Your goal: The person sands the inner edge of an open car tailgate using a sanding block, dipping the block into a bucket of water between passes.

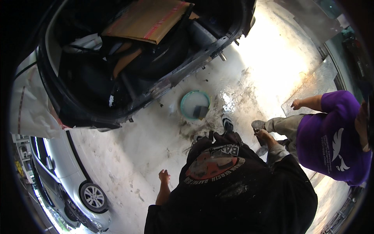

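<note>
My left hand (164,176) hangs at my left side over the floor, fingers loosely bent and a little apart, with nothing in it. My right hand (265,136) is in front of my right side with its fingers curled together; whatever they hold, if anything, is too small and dark to make out. Ahead of my feet a round teal tub (182,108) of cloudy water stands on the floor. A dark grey flat piece (200,112) sits at its near right rim. Neither hand touches the tub.
A dark car body (128,113) with its rear open fills the far left, a cardboard sheet (148,19) inside. A silver car (66,167) stands at left. Close on my right is a person in a purple shirt (331,136). The pale floor (230,95) looks wet and stained.
</note>
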A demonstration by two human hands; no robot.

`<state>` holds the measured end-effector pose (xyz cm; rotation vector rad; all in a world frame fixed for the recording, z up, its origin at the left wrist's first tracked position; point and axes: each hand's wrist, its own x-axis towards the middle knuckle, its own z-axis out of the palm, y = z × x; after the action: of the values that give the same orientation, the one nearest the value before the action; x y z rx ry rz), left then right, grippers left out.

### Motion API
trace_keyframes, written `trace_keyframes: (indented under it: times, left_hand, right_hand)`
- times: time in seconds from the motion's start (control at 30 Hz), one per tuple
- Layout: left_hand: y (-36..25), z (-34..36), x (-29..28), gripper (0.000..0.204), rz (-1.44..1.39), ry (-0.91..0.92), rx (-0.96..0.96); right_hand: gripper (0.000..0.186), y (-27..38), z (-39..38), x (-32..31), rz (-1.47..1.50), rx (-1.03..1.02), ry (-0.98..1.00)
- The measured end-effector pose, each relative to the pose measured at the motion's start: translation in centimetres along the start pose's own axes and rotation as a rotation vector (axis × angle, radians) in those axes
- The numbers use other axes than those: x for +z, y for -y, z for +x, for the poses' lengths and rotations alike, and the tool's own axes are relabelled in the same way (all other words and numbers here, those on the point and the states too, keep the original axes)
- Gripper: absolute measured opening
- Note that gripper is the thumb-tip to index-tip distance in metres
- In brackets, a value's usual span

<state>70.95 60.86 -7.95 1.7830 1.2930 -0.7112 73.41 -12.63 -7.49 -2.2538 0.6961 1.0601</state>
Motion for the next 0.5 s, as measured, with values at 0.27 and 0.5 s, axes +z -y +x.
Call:
trace_keyframes:
  times: [0.27, 0.5]
  left_hand:
    - [-12.2, -0.3, 10.6, 0.051, -0.097, 0.220, 0.361]
    - [-22.6, -3.6, 10.7, 0.049, -0.086, 0.231, 0.670]
  right_hand:
    - [0.057, 7.8, -2.1, -1.6, 0.198, -0.048, -0.001]
    - [0.066, 10.2, -2.8, -6.9, 0.230, -0.103, -0.082]
